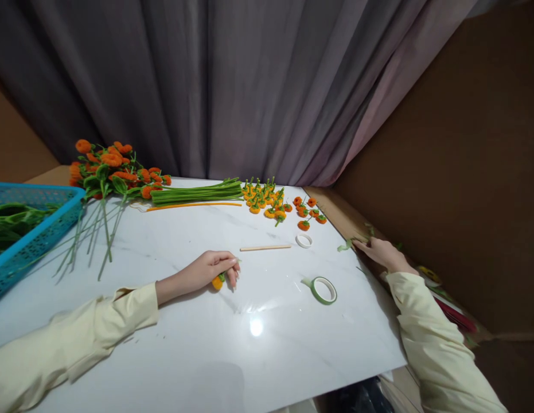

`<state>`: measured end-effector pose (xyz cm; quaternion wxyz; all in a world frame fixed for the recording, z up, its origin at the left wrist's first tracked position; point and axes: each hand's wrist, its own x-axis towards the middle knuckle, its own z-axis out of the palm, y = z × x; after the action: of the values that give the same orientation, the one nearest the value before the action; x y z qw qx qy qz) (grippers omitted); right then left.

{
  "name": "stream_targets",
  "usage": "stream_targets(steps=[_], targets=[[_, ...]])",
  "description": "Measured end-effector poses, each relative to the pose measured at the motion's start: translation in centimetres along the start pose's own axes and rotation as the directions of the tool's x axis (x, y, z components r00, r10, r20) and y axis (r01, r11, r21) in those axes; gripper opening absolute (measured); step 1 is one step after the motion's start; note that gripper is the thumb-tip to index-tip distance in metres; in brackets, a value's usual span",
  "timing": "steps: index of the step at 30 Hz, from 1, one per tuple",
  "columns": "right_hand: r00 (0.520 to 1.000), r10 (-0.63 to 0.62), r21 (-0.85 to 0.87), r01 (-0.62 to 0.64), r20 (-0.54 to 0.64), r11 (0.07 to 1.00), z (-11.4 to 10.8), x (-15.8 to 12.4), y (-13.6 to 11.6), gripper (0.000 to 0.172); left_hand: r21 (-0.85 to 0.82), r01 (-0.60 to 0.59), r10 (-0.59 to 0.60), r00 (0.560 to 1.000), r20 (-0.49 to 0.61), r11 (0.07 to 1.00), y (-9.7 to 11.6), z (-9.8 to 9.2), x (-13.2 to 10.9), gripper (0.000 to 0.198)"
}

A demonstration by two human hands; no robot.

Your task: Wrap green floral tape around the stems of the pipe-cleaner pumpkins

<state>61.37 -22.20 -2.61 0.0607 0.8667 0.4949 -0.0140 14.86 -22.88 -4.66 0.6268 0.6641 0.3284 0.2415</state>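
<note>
Orange fuzz and green stems on a white table

So I was standing there, and the person's left hand [217, 267] was curled around a yellow flower head [217, 283], low over the white table [172, 355], with the bloom poking out under the palm. The right hand [385, 254] was way over at the table's right edge, fingertips near a scrap of green strip [345, 246]; couldn't tell if it was pinching anything.

Between the hands sat a roll of green tape [317, 297], a white ring [304, 246] and a thin wooden stick [265, 248]. Behind those, a bundle of green stems [195, 194] lay beside a bunch of yellow flowers [260, 199], with small orange flowers [303, 213] just right of them. Bigger orange blooms [112, 160] were heaped at the back left, near a blue basket [38, 252] of green leaves [12, 223].
</note>
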Motion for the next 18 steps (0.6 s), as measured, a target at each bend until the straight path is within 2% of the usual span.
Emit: stream_targets(steps=[7, 18], targets=[[0.999, -0.009, -0.066, 0.012, 0.047, 0.998, 0.0, -1.1, -0.9, 0.052, 0.013, 0.008, -0.008, 1.000, 0.010, 1.000, 0.2, 0.1, -0.1, 0.038], [0.998, -0.008, -0.068, 0.012, 0.067, 0.998, -1.1, -2.7, -1.8, 0.038, -0.001, 0.005, -0.005, 1.000, 0.011, 1.000, 0.1, 0.0, 0.0, 0.039]])
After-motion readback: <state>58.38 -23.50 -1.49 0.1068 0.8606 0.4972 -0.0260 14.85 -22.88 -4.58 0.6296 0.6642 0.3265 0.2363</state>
